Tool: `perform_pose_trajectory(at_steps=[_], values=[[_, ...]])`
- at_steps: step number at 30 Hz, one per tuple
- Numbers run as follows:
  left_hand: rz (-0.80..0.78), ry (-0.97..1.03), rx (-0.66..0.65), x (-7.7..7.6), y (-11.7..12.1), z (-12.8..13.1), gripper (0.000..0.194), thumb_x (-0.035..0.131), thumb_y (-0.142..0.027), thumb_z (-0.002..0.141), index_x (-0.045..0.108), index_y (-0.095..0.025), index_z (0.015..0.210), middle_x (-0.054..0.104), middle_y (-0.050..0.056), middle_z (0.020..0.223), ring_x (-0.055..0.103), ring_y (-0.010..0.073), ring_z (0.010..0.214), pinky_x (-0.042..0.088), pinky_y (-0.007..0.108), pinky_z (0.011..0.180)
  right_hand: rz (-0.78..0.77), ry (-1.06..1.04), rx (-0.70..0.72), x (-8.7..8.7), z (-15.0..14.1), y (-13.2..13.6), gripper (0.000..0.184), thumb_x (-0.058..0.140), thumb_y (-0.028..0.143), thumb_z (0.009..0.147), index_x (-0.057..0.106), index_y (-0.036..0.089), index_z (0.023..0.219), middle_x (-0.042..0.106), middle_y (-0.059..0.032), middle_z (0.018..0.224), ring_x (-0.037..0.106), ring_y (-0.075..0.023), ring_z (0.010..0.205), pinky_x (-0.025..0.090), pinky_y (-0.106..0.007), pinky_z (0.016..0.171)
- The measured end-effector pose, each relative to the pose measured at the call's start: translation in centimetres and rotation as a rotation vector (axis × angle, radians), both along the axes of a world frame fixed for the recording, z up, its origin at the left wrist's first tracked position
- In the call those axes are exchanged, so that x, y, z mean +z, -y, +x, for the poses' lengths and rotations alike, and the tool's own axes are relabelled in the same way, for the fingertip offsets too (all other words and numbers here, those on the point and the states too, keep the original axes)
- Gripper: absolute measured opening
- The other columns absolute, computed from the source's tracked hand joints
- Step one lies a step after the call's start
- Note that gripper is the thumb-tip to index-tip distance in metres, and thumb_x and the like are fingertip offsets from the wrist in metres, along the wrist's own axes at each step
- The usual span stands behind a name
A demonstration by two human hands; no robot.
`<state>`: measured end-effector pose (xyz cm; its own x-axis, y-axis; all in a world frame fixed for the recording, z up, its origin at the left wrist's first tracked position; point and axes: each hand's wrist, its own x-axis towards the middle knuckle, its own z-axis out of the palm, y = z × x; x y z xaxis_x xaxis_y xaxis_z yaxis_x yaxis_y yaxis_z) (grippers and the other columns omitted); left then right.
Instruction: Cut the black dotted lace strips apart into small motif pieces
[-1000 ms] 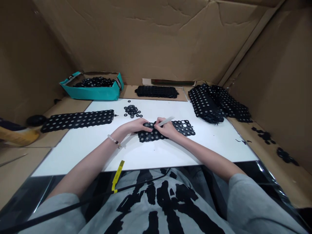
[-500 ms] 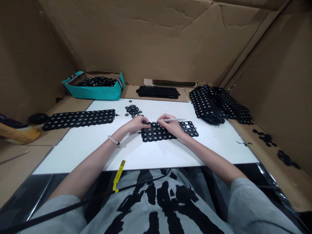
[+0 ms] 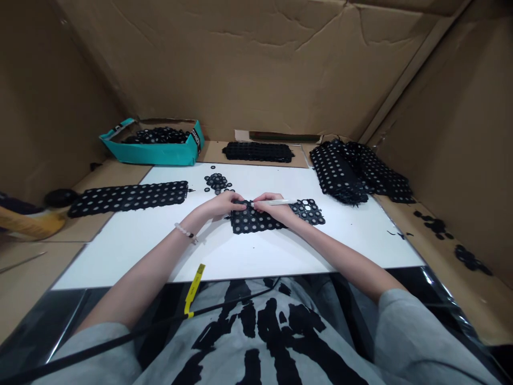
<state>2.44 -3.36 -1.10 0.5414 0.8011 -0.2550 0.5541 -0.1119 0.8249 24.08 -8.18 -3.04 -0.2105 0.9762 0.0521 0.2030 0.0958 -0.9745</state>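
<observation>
A black sheet with rows of round, pale-centred rings lies flat on the white board, with a few white gaps near its right end. At its upper left corner, my left hand grips the edge between thumb and fingers. My right hand is closed round a thin white pen-like tool, its tip pointing left at the sheet's upper edge close to my left thumb. The exact contact of the tip is too small to make out. Just beyond my left hand is a small pile of loose black rings.
A teal box of black pieces stands back left. Another dotted black sheet lies left, a dark stack at the back, and piled sheets back right. Black scraps lie at right. Cardboard walls enclose the board.
My right hand and the pen-like tool have shifted slightly left along the sheet's upper edge, closer to my left hand. My left hand keeps its place on the corner.
</observation>
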Motion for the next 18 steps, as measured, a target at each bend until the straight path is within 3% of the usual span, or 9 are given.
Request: perform_pose_trajectory(at_steps=[5, 9, 11, 14, 16, 18], values=[[-0.09, 0.077, 0.029, 0.9, 0.7, 0.5, 0.039, 0.077, -0.051, 0.059, 0.069, -0.017, 0.077, 0.06, -0.001, 0.065, 0.048, 0.0132, 0.06, 0.033, 0.026, 0.054, 0.116, 0.193, -0.103, 0.4, -0.7, 0.7, 0.018, 0.063, 0.037, 0.075, 0.065, 0.02, 0.078, 0.068, -0.0016, 0.078, 0.062, -0.0169, 0.078, 0.047, -0.029, 0.074], [-0.203, 0.115, -0.048, 1.5, 0.9, 0.6, 0.041, 0.077, -0.051, 0.06, 0.069, -0.017, 0.082, 0.063, 0.0, 0.07, 0.051, 0.015, 0.066, 0.037, 0.026, 0.06, 0.232, 0.252, -0.13, 0.7, -1.2, 0.9, 0.012, 0.059, 0.032, 0.076, 0.06, 0.02, 0.072, 0.069, -0.0019, 0.087, 0.062, -0.0176, 0.087, 0.045, -0.03, 0.081], [-0.144, 0.054, -0.063, 1.4, 0.7, 0.4, 0.043, 0.074, -0.052, 0.063, 0.068, -0.017, 0.087, 0.063, 0.001, 0.073, 0.052, 0.0156, 0.067, 0.036, 0.026, 0.06, 0.156, 0.245, -0.108, 0.5, -1.1, 0.6, 0.012, 0.059, 0.033, 0.076, 0.06, 0.021, 0.072, 0.067, 0.0001, 0.077, 0.062, -0.0169, 0.077, 0.045, -0.029, 0.073], [0.111, -0.065, -0.043, 0.9, 0.3, 0.2, 0.05, 0.076, -0.051, 0.06, 0.067, -0.018, 0.097, 0.065, 0.002, 0.084, 0.055, 0.0182, 0.076, 0.038, 0.026, 0.065, 0.038, 0.177, -0.079, 0.1, -0.6, -0.1, 0.014, 0.06, 0.034, 0.074, 0.061, 0.021, 0.071, 0.064, 0.0023, 0.066, 0.06, -0.0158, 0.068, 0.045, -0.028, 0.066], [0.222, -0.14, -0.08, 0.8, 0.1, 0.2, 0.049, 0.076, -0.05, 0.059, 0.068, -0.019, 0.094, 0.066, 0.002, 0.085, 0.056, 0.0195, 0.079, 0.038, 0.026, 0.068, 0.008, 0.126, -0.062, -0.1, -0.4, -0.4, 0.011, 0.061, 0.031, 0.071, 0.06, 0.02, 0.068, 0.067, 0.0011, 0.074, 0.061, -0.0153, 0.071, 0.046, -0.028, 0.069], [0.236, -0.192, -0.148, 0.8, 0.2, 0.2, 0.039, 0.073, -0.052, 0.063, 0.067, -0.018, 0.082, 0.065, 0.001, 0.076, 0.055, 0.0189, 0.073, 0.036, 0.026, 0.065, 0.011, 0.12, -0.051, -0.1, -0.3, -0.3, 0.008, 0.061, 0.026, 0.068, 0.059, 0.019, 0.064, 0.07, -0.0005, 0.087, 0.062, -0.0158, 0.08, 0.047, -0.029, 0.077]])
